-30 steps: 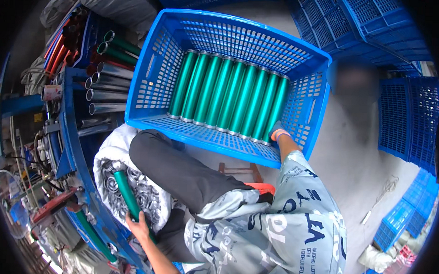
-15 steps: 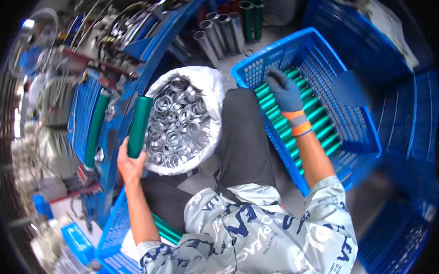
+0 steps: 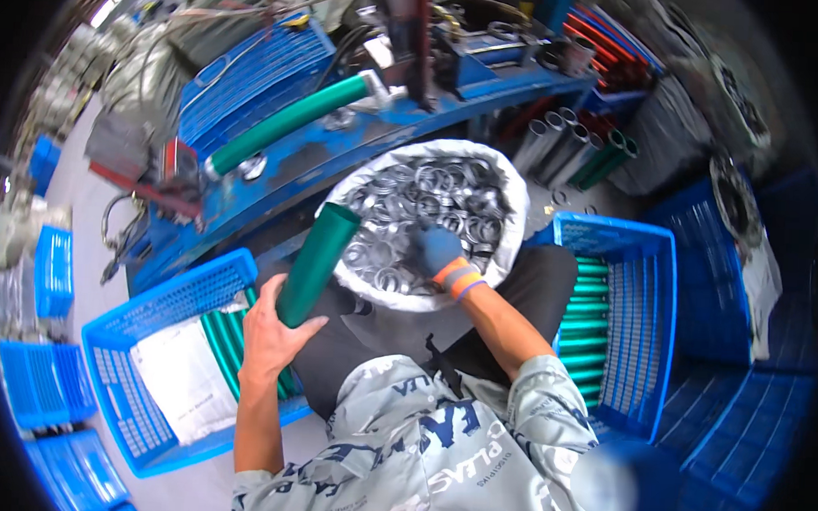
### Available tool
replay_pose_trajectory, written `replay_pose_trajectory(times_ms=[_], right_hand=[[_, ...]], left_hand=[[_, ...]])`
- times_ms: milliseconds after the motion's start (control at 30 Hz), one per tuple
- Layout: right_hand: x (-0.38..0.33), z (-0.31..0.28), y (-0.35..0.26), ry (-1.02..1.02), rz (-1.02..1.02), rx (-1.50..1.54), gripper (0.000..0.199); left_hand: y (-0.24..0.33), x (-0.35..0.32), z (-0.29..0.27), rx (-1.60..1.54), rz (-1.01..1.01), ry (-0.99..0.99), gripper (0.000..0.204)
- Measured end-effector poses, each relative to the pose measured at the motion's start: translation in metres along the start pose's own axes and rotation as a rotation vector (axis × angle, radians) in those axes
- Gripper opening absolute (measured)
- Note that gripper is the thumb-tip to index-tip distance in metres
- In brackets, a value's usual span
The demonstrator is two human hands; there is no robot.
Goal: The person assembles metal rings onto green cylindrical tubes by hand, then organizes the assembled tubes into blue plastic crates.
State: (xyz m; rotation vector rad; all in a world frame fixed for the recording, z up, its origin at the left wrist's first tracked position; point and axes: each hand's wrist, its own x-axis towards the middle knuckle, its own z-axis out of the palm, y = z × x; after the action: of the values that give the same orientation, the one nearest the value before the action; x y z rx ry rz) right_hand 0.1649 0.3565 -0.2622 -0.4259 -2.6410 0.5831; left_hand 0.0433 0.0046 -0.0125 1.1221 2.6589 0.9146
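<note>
My bare left hand (image 3: pixel 273 332) is wrapped round the lower end of a green tube (image 3: pixel 319 263), which tilts up to the right with its open end uppermost. The tube's upper end is beside the rim of a round white-lined container (image 3: pixel 512 180) full of silver metal rings (image 3: pixel 443 177). Inside that container, my right hand (image 3: pixel 439 253) reaches down among the rings in a blue-grey glove with an orange cuff. Its fingers are smeared by motion and partly hidden, so a grip on any ring cannot be made out.
To my right a blue crate (image 3: pixel 667 301) holds several green tubes (image 3: pixel 585 329). At my left another blue crate (image 3: pixel 95 339) contains green tubes and white paper (image 3: pixel 187 378). A long green tube (image 3: pixel 292 123) lies across the blue workbench (image 3: pixel 391 127) ahead. Silver tubes (image 3: pixel 557 148) stand beyond the container.
My right hand has left the right-hand crate of green tubes and entered the container of rings. My left hand keeps its tube. The view has turned, showing more of the left crate.
</note>
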Motion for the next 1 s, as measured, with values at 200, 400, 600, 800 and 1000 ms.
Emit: replay_pose_trajectory(times_ms=[200, 400, 600, 800, 1000], right_hand=[[0.0, -0.096, -0.079, -0.129, 0.612, 1.955, 0.036], [-0.012, -0.125, -0.108, -0.102, 0.325, 1.818, 0.047], [-0.005, -0.153, -0.143, -0.081, 0.331, 1.51, 0.061], [-0.007, -0.154, -0.138, -0.162, 0.334, 1.432, 0.07], [0.008, -0.152, -0.134, -0.224, 0.272, 1.455, 0.083]], left_hand=[[0.009, 0.004, -0.032, 0.071, 0.131, 0.042, 0.068], [0.019, 0.017, -0.044, 0.139, 0.237, -0.065, 0.068], [0.015, 0.014, -0.048, 0.172, 0.255, -0.054, 0.067], [0.011, 0.012, -0.045, 0.175, 0.253, -0.066, 0.067], [-0.007, 0.008, -0.025, 0.144, 0.263, 0.011, 0.068]])
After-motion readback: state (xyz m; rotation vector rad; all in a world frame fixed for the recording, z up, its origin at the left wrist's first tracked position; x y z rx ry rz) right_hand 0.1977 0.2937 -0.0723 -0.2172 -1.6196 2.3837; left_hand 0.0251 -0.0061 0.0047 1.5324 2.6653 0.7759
